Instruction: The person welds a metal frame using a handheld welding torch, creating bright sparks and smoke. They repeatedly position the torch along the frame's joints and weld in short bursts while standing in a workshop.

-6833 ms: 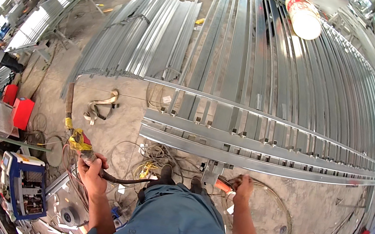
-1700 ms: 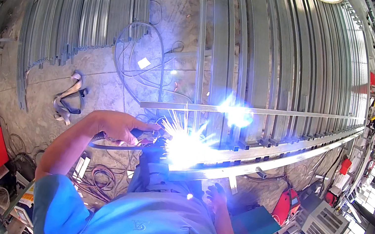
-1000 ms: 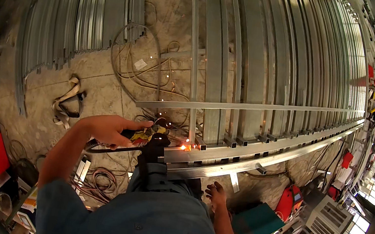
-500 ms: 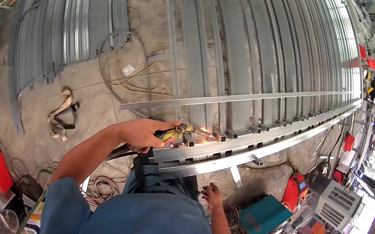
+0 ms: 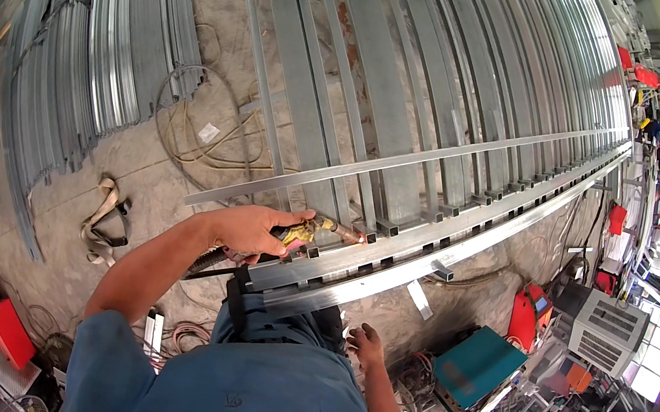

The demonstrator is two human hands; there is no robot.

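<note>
My left hand point(image 5: 253, 230) is closed around a welding torch point(image 5: 301, 233) with a yellow, worn-looking grip and a copper-coloured nozzle. The nozzle's tip reaches the end of a square steel tube, where it meets a long steel rail point(image 5: 421, 237). A small orange glow shows at that spot. Lower and to the right, my right hand point(image 5: 365, 344) hangs beside my body with its fingers apart, holding nothing. A thin steel bar point(image 5: 327, 172) lies slantwise across the row of tubes point(image 5: 374, 81).
Bundled steel profiles point(image 5: 96, 32) lie on the floor at left. Looped hoses point(image 5: 187, 115) and a strap point(image 5: 104, 224) are nearby. At right stand a teal box point(image 5: 481, 367), a red machine point(image 5: 529, 317) and a grey slatted unit point(image 5: 606, 332). Another red machine point(image 5: 12, 333) is at lower left.
Bright sparks near the torch tip have shrunk to a small glow. The view has shifted, so the tubes appear farther left. My left hand keeps its hold on the torch.
</note>
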